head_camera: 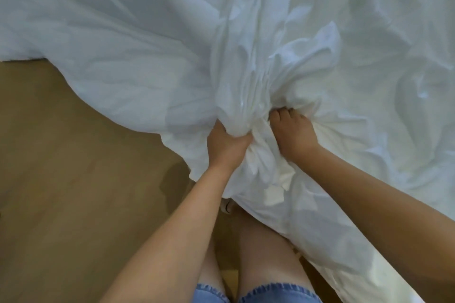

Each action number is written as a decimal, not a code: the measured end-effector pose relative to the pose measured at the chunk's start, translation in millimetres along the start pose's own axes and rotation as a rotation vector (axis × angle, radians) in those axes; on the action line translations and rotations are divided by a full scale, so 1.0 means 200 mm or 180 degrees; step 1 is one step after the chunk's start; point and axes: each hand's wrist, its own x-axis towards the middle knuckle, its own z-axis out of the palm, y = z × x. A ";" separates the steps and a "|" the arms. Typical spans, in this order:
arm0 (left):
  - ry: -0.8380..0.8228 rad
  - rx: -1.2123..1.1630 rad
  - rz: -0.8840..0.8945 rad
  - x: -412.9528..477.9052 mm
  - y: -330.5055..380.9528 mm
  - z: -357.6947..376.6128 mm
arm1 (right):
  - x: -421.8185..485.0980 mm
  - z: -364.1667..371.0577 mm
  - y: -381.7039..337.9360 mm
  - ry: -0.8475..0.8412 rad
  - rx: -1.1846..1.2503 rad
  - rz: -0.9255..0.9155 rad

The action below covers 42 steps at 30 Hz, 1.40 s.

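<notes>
A large white bed sheet (138, 39) lies crumpled across the bed and spills over its edge toward the floor. My left hand (225, 145) grips a gathered bunch of the sheet from below, fingers curled round the folds. Just to the right of it, my right hand (293, 134) digs into the same bunch, its fingers curled into the fabric and partly hidden by it. The two hands sit close together with the bunched cloth between them.
A wooden floor (73, 179) fills the lower left. My bare legs and denim shorts (258, 293) stand against the bed edge, which runs diagonally at the lower right. More rumpled white bedding (394, 56) covers the right side.
</notes>
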 end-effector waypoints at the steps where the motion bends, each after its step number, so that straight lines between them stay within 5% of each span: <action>1: -0.0007 -0.0091 0.0041 0.02 0.02 -0.01 | 0.03 -0.01 0.01 -0.0043 0.0038 0.0008; 8: -0.0752 -0.1607 0.0220 0.01 0.22 -0.09 | -0.06 -0.21 0.05 0.0623 0.0919 0.0207; 13: -0.1796 -0.0907 0.0704 -0.05 0.29 -0.16 | -0.11 -0.38 0.05 0.0345 0.1277 0.0319; 16: -0.1284 0.0275 0.0762 -0.04 0.37 -0.23 | -0.12 -0.46 0.07 0.0466 0.1217 0.0263; 23: 0.0838 0.1012 0.0493 0.17 0.47 -0.95 | -0.38 -0.78 0.38 0.1457 0.1272 0.0034; 26: 0.0762 0.1635 0.0224 0.30 0.43 -1.00 | -0.43 -0.70 0.42 0.1190 0.1275 0.0356; 38: 0.0363 0.1148 -0.0124 0.52 0.26 -0.85 | -0.16 -0.55 0.23 0.0491 0.1036 0.1308; 42: 0.0149 0.0673 -0.0217 0.51 0.30 -0.86 | -0.06 -0.58 -0.08 0.0414 0.0627 0.0461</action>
